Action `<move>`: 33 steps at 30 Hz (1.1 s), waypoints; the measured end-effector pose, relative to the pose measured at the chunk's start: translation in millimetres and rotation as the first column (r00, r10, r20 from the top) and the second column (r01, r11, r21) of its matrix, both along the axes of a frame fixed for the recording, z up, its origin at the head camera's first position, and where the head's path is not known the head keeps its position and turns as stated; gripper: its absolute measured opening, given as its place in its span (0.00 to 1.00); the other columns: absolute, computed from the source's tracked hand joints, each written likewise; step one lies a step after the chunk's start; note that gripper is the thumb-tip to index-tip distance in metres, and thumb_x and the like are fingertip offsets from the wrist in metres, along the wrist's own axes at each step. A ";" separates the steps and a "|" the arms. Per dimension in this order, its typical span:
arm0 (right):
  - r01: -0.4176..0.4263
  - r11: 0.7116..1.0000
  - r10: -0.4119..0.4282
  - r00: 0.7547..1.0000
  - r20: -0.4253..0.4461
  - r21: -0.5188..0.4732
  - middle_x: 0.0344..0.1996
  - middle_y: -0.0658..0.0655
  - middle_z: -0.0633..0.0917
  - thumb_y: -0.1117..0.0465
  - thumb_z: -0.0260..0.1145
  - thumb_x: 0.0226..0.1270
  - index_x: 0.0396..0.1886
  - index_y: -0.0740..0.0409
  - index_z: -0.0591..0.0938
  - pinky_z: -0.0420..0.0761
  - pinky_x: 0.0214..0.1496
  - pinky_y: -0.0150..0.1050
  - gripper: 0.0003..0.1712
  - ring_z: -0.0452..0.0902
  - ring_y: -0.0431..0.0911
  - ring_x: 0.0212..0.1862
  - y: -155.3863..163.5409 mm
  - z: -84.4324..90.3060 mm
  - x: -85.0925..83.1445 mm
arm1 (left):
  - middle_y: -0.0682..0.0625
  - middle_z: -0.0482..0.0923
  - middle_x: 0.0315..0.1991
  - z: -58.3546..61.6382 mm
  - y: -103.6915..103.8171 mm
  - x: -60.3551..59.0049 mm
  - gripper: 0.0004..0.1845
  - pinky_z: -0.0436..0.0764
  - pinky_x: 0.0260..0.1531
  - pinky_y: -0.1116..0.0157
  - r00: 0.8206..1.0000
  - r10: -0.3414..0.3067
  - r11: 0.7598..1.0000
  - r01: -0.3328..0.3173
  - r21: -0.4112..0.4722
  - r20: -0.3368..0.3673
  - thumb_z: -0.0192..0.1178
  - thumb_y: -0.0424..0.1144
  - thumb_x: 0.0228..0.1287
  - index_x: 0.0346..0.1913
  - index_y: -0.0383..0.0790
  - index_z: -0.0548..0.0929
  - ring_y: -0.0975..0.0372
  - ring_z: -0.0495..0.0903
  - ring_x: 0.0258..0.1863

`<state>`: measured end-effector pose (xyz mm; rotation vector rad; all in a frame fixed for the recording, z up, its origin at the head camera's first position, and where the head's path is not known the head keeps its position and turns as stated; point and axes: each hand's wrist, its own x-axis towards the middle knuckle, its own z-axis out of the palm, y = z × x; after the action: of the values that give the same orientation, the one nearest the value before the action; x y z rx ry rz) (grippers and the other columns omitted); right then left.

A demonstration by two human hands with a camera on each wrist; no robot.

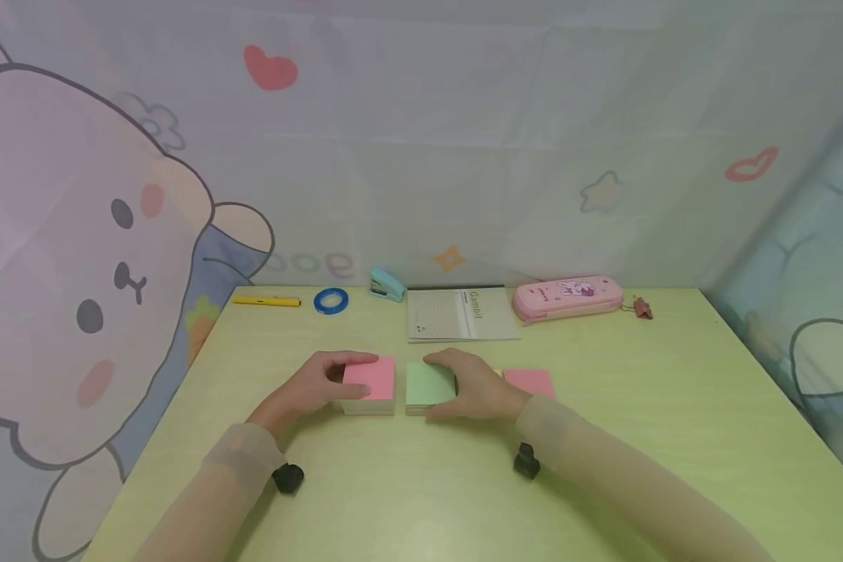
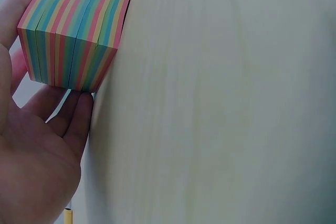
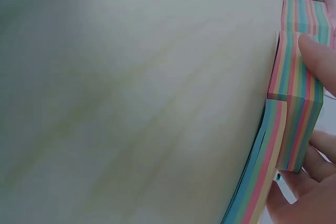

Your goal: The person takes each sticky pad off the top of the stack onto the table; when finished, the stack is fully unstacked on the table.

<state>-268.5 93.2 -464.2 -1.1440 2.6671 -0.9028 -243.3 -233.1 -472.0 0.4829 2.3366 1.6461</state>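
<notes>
My left hand (image 1: 321,382) holds a thick stack of sticky notes with a pink top (image 1: 375,378), thumb on the near side and fingers at the far side. Striped pink, yellow, green and blue layers show along that stack's sides in the left wrist view. Close to its right, a green-topped stack of sticky notes (image 1: 428,382) is gripped by my right hand (image 1: 479,386) between thumb and fingers. In the right wrist view, a thinner stack of sticky notes (image 3: 261,166) lies against the gripped one. Pink notes (image 1: 530,380) show beyond the right hand, partly hidden by the wrist.
Along the table's back edge lie a yellow pen (image 1: 267,300), a blue tape roll (image 1: 320,307), a light blue stapler (image 1: 387,285), a notebook (image 1: 435,316), a pink pencil case (image 1: 569,298) and a binder clip (image 1: 642,307). A printed curtain (image 1: 421,156) hangs behind.
</notes>
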 end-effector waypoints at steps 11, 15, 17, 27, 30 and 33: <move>0.049 0.998 -0.049 0.999 0.021 -0.040 0.70 0.55 0.78 0.44 0.85 0.54 0.75 0.58 0.73 0.72 0.74 0.47 0.53 0.74 0.49 0.69 10.9 4.6 -0.4 | 0.40 0.81 0.61 -1.4 1.1 0.5 0.29 0.83 0.46 0.68 1.000 -0.013 1.000 0.013 0.002 -0.006 0.75 0.34 0.64 0.69 0.41 0.82 0.54 0.80 0.46; 0.100 0.994 -0.097 0.994 0.043 -0.048 0.72 0.51 0.77 0.41 0.84 0.54 0.76 0.53 0.74 0.68 0.78 0.48 0.53 0.69 0.48 0.75 31.7 14.3 2.4 | 0.41 0.81 0.61 -2.9 1.4 0.6 0.30 0.83 0.46 0.67 1.000 -0.013 1.000 0.013 0.004 0.001 0.75 0.36 0.64 0.69 0.41 0.82 0.53 0.80 0.47; 0.112 0.992 -0.108 0.992 0.067 -0.061 0.72 0.51 0.76 0.42 0.85 0.54 0.75 0.52 0.74 0.71 0.75 0.50 0.52 0.70 0.49 0.73 47.0 18.8 3.8 | 0.41 0.81 0.61 -3.5 1.4 0.4 0.30 0.83 0.47 0.67 1.000 -0.015 1.000 0.015 0.001 0.003 0.75 0.36 0.65 0.70 0.42 0.81 0.53 0.80 0.47; 0.193 0.979 -0.188 0.979 0.082 -0.068 0.70 0.55 0.78 0.45 0.86 0.52 0.74 0.54 0.75 0.76 0.69 0.58 0.51 0.74 0.54 0.67 139.8 25.7 0.0 | 0.41 0.81 0.61 -2.6 -0.2 0.0 0.30 0.83 0.47 0.67 1.000 -0.001 1.000 0.001 0.006 0.000 0.74 0.35 0.65 0.70 0.41 0.81 0.54 0.80 0.47; 0.255 0.966 -0.252 0.963 0.095 -0.029 0.70 0.56 0.77 0.41 0.85 0.51 0.74 0.53 0.75 0.76 0.68 0.61 0.53 0.74 0.56 0.67 164.5 23.7 -1.1 | 0.40 0.81 0.62 -1.2 -0.5 0.9 0.30 0.83 0.47 0.67 1.000 -0.007 1.000 0.007 0.008 -0.003 0.74 0.34 0.66 0.70 0.40 0.81 0.55 0.80 0.47; 0.309 0.951 -0.308 0.947 0.096 0.007 0.71 0.59 0.77 0.38 0.84 0.51 0.75 0.54 0.74 0.77 0.65 0.62 0.54 0.74 0.59 0.66 185.3 20.2 -2.0 | 0.40 0.80 0.63 0.0 -0.6 1.3 0.30 0.83 0.48 0.67 1.000 -0.019 1.000 0.019 0.009 -0.005 0.73 0.34 0.67 0.71 0.40 0.80 0.54 0.80 0.48</move>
<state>-270.5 278.5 -443.9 -0.6719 2.8099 -0.9840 -242.0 -233.8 -472.0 0.5099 2.3218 1.6491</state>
